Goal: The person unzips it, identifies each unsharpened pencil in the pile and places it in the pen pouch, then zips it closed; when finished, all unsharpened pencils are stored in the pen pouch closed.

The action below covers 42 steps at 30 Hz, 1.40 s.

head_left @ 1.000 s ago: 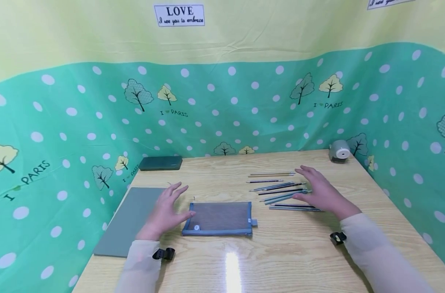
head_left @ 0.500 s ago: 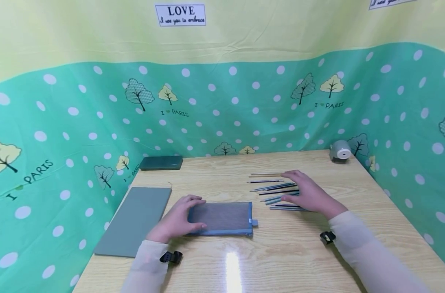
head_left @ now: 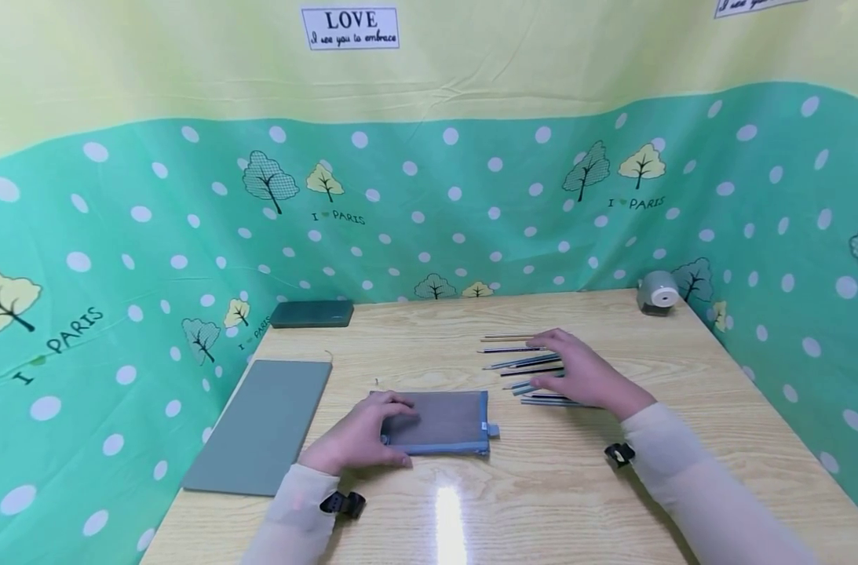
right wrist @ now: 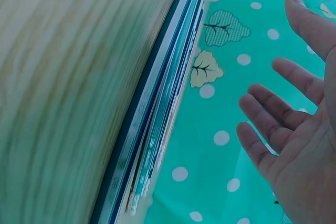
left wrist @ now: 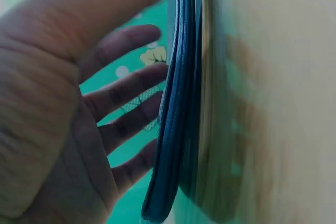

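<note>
A flat zippered mesh pouch (head_left: pixel 448 420) with blue edging lies mid-table; the left wrist view sees its blue edge (left wrist: pixel 172 129) side-on. My left hand (head_left: pixel 358 435) is over the pouch's left part, fingers spread and loosely bent, with the thumb by the near edge. Further right, several pencils (head_left: pixel 523 360) in blue, black and wood tones lie in loose rows. Over their right ends is my right hand (head_left: pixel 589 378), relaxed, with thumb and fingers apart. In the right wrist view its fingers (right wrist: pixel 265 114) stand clear of the pencils (right wrist: pixel 157 124), holding nothing.
A grey board (head_left: pixel 262 428) lies at the table's left side. Behind it is a dark green box (head_left: pixel 312 314). A grey pencil sharpener (head_left: pixel 658 293) stands in the back right corner. Green dotted cloth (head_left: pixel 457 196) hangs around the table's back and sides.
My left hand has moved right from the pouch's left edge to over the pouch. My right hand has shifted left and lower over the pencils. Pouch and pencils stay in place.
</note>
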### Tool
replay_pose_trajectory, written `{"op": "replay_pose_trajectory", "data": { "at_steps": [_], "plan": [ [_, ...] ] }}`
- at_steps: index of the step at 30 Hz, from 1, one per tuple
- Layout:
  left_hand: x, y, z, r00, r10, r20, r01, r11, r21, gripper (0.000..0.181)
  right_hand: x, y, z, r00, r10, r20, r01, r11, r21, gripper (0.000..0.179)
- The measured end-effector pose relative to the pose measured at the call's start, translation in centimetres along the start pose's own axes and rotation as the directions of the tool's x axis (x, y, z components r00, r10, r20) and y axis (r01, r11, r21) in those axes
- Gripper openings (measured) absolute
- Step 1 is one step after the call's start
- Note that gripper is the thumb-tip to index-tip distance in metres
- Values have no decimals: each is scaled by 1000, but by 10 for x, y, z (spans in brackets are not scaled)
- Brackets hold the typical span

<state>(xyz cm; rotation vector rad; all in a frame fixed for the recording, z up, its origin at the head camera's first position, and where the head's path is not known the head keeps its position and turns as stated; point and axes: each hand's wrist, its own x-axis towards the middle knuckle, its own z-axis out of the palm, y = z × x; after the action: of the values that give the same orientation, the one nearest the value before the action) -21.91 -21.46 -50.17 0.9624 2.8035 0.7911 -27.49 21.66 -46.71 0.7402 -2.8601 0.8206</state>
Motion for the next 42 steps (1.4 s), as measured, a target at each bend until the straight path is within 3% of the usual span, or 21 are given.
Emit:
{"op": "replay_pose_trajectory", "data": {
  "at_steps": [6,14,20,27,32,38,42],
  "plan": [
    [1,-1,3,1000,-22,19,22,1000,7,45,3,-14,4,999,-45,28,45,999,22,61],
    [0,-2,2,999,2,-40,-4,999,-41,6,8,-37,9,993,-83,88,78,995,57,51],
    [0,-4,0,991,6,-134,-15,998,-63,8,13,-45,18,985,-123,122,116,991,63,43],
    [1,-5,-3,968,10,-251,-28,997,-69,5,20,-58,28,976,-158,146,147,985,85,39],
    [2,-8,-4,939,39,-342,-53,998,-33,9,23,-63,34,976,-143,167,121,983,135,37],
    [3,-11,-4,877,125,-464,-108,992,63,15,23,-65,41,975,-174,136,149,973,177,37],
    [2,-12,-4,843,154,-516,-132,988,80,17,22,-69,45,975,-193,108,174,971,165,33]
  ]
}}
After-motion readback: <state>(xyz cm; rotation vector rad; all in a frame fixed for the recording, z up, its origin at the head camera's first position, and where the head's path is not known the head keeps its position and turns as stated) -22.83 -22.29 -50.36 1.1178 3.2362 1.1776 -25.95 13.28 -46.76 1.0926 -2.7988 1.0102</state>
